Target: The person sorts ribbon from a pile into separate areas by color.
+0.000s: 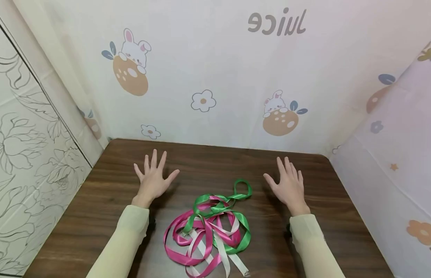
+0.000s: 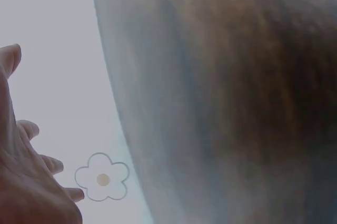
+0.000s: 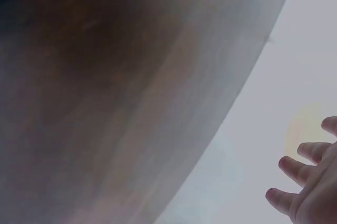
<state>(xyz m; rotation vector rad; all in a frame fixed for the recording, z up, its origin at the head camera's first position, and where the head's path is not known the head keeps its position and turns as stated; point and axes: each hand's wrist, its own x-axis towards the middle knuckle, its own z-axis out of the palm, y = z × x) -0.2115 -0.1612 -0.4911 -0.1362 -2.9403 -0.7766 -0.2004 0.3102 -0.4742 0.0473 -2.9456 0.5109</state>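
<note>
A loose tangle of satin ribbons lies on the dark wooden table, between my two hands in the head view. In it are a pink ribbon, a green ribbon and a white ribbon, looped over one another. To the left of the pile is my left hand, palm down with fingers spread, holding nothing. My right hand is to the right of the pile, its fingers straight and its thumb apart. Neither hand touches the ribbons. Both wrist views show outstretched fingers and no ribbon.
The wooden table has rounded back corners. A white curtain printed with rabbits, fruit and flowers hangs behind it and continues along the right side. At the left stands a white panel with line-drawn flowers.
</note>
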